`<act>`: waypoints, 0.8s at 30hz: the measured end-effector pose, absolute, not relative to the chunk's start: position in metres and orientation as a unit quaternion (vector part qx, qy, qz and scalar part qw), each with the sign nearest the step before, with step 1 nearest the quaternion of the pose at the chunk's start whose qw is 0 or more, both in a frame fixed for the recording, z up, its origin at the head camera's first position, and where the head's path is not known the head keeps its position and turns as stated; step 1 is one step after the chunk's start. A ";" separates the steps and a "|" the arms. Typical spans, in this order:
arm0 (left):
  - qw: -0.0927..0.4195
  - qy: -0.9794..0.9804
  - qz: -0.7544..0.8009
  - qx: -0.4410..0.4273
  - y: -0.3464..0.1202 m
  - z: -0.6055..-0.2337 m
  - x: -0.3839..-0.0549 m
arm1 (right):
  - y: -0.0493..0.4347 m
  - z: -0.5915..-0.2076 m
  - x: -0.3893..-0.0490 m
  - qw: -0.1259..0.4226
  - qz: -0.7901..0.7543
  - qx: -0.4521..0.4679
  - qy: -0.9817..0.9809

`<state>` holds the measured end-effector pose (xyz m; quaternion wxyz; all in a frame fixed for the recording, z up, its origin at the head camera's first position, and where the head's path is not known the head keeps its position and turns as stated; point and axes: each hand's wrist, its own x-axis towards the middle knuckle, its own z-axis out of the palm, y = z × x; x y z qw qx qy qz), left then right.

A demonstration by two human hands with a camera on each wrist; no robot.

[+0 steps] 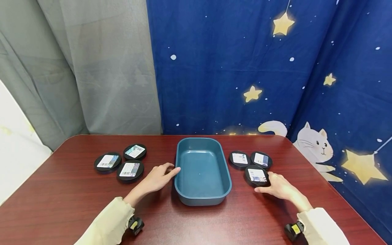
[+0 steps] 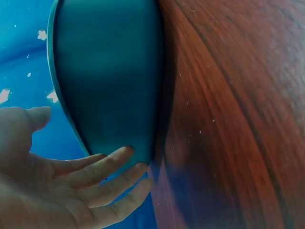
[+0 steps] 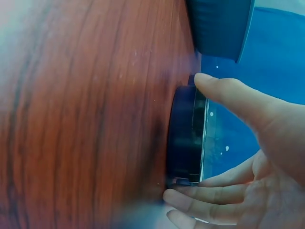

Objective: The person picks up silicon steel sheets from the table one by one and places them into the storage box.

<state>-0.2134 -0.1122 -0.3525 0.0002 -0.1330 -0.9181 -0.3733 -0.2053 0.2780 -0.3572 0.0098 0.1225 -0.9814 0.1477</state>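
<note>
A deep blue-green rectangular tub (image 1: 200, 197) stands in the middle of the table. My left hand (image 1: 159, 177) is at its left side, fingers fairly straight against the outer wall and thumb near the rim; in the left wrist view the fingertips (image 2: 125, 151) meet the wall. Right of the tub, my right hand (image 1: 278, 186) spans the edge of a flat round black container (image 1: 256, 175) with a white barcode label. Thumb and fingers lie on opposite sides of it in the right wrist view, where the container (image 3: 183, 138) sits low at the tabletop.
Two more black round containers, one on the left (image 1: 239, 159) and one on the right (image 1: 261, 160), lie just behind the held one. Three similar containers (image 1: 130, 170) lie left of the tub. Behind the wooden table (image 1: 196, 228) hang a grey curtain and a blue star-patterned curtain (image 1: 214, 68).
</note>
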 end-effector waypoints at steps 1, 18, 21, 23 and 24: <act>0.003 -0.918 -0.373 -0.137 -0.111 -0.353 -0.213 | 0.278 -0.358 -0.206 0.010 0.145 0.121 -0.982; 0.031 -0.920 -0.359 -0.154 -0.101 -0.358 -0.214 | 0.275 -0.362 -0.217 0.015 0.139 0.098 -0.985; 0.033 -0.920 -0.361 -0.147 -0.098 -0.358 -0.213 | 0.272 -0.362 -0.219 0.007 0.137 0.085 -0.987; 0.039 -0.921 -0.359 -0.144 -0.097 -0.359 -0.214 | 0.271 -0.362 -0.219 0.000 0.135 0.075 -0.988; 0.042 -0.922 -0.358 -0.142 -0.097 -0.359 -0.214 | 0.270 -0.362 -0.219 -0.003 0.134 0.070 -0.989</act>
